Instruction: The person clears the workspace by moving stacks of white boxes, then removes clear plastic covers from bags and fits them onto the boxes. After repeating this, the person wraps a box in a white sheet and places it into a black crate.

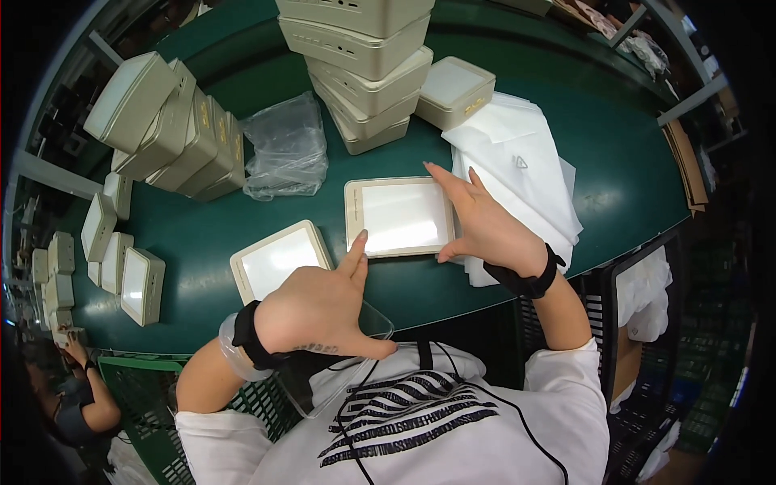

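On the green table a shallow beige box with a glossy white top (404, 217) lies in front of me. My right hand (493, 218) spans its right end, thumb at the near corner and fingers at the far edge, gripping it. From the near left, my left hand (315, 311) reaches over with two fingers stretched toward the box's near left corner and the thumb spread out. Under the left hand is a clear plastic piece with rounded corners (327, 388); I cannot tell whether hidden fingers hold it. A second white-topped box (279, 263) lies partly behind that hand.
Stacks of beige boxes stand at the far middle (364, 81) and far left (182, 133), with a clear plastic bag pile (287, 149) between. White sheets or bags (517, 162) lie at the right beside another box (457, 89). A co-worker's hand (77, 347) is at far left.
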`<state>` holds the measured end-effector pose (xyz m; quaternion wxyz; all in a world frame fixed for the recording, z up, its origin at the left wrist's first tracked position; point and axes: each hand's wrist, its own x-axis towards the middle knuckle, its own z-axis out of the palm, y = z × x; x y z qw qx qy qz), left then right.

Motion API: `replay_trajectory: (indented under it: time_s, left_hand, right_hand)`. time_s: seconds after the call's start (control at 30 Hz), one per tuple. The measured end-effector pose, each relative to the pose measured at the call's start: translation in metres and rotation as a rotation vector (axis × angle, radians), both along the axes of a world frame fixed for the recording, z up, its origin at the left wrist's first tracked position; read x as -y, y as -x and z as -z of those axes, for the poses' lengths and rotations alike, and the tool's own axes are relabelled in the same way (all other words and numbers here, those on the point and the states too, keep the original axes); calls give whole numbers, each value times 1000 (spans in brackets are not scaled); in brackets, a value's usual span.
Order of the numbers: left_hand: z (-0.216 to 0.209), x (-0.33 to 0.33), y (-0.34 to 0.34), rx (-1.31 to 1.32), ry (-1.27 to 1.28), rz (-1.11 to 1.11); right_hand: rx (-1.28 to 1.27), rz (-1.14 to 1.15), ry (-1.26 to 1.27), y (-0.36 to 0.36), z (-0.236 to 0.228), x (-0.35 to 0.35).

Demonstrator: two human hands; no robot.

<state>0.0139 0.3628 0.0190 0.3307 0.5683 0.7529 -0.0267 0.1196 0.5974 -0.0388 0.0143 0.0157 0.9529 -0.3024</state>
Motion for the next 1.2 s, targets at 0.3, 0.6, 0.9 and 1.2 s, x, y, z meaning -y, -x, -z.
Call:
replay_trajectory:
  time_s: [0.3, 0.6, 0.9, 1.2]
  left_hand:
    - [20, 15, -8, 60, -66, -21]
    - [-25, 96, 17, 623, -437, -101]
    - [21, 180, 27, 870, -1504, -728]
    - [37, 182, 35, 924, -1664, -1286]
  right_hand:
    - [39, -78, -110, 3, -6, -4]
    - [-108, -191, 111, 10, -11, 3]
    - [-605, -170, 420, 155, -187, 119]
    - [-755, 103, -47, 273, -183, 193]
